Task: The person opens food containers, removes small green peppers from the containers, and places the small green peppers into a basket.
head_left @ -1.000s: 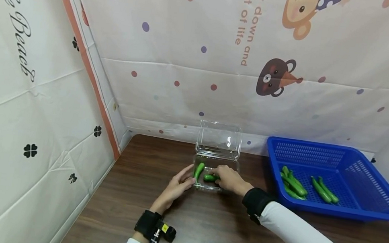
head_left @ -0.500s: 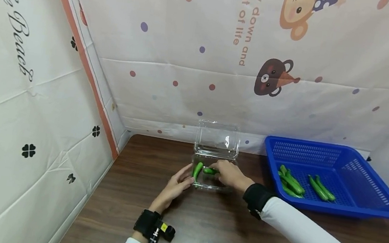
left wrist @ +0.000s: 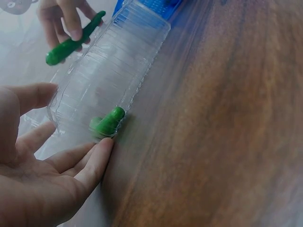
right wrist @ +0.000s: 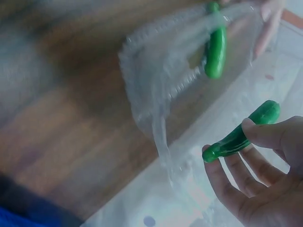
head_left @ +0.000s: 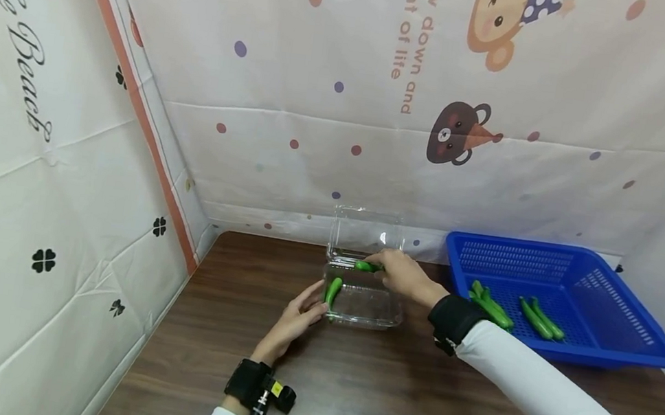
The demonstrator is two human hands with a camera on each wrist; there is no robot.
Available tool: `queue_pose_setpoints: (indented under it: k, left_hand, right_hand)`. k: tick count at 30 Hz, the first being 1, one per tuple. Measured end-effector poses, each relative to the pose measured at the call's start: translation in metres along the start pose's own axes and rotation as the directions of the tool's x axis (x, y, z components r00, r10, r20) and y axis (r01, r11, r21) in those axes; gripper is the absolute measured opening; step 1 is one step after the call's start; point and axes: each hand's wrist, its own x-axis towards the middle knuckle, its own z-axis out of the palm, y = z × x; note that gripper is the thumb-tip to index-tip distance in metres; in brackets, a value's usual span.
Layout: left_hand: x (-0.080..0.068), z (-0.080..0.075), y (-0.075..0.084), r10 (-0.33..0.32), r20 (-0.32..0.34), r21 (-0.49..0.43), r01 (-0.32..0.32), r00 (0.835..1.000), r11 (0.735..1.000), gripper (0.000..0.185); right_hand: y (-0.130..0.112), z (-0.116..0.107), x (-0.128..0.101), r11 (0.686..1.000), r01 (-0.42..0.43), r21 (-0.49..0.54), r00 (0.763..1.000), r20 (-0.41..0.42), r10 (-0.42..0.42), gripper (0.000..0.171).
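A clear plastic clamshell box [head_left: 365, 306] stands on the brown table with its lid [head_left: 369, 236] raised at the back. One green pepper [head_left: 332, 290] lies inside along the left wall, also seen in the left wrist view [left wrist: 108, 121] and the right wrist view [right wrist: 216, 45]. My right hand [head_left: 400, 275] pinches a second green pepper [head_left: 366, 266] above the box's back edge [right wrist: 240, 133]; the left wrist view shows it too [left wrist: 72, 40]. My left hand [head_left: 297, 315] rests with straight fingers against the box's left front corner [left wrist: 57, 163].
A blue plastic basket [head_left: 618, 319] with several green peppers [head_left: 509, 311] stands at the right on the table [head_left: 384, 394]. Patterned cloth walls close the left and back sides.
My right hand lifted the second pepper out of the box's middle and carried it back and up toward the lid hinge. The left hand stayed at the box.
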Motion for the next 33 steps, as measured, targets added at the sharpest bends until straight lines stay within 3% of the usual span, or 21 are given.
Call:
queue_pose_setpoints:
  k: [16, 27, 33]
  left_hand:
    - [-0.001, -0.001, 0.002, 0.014, -0.002, 0.009, -0.014, 1.000, 1.000, 0.063]
    - [-0.002, 0.000, -0.001, 0.008, -0.008, 0.007, -0.008, 1.000, 1.000, 0.062]
    - [-0.003, 0.001, 0.001, 0.010, -0.011, 0.007, -0.010, 1.000, 1.000, 0.062]
  right_hand:
    - [0.004, -0.049, -0.003, 0.997, 0.036, -0.067, 0.995, -0.088, -0.042, 0.040]
    - [0.008, -0.064, -0.009, 0.992, 0.008, -0.122, 0.988, -0.155, -0.027, 0.035]
    - [0.012, -0.073, -0.011, 0.997, -0.021, -0.073, 0.980, -0.200, 0.007, 0.035]
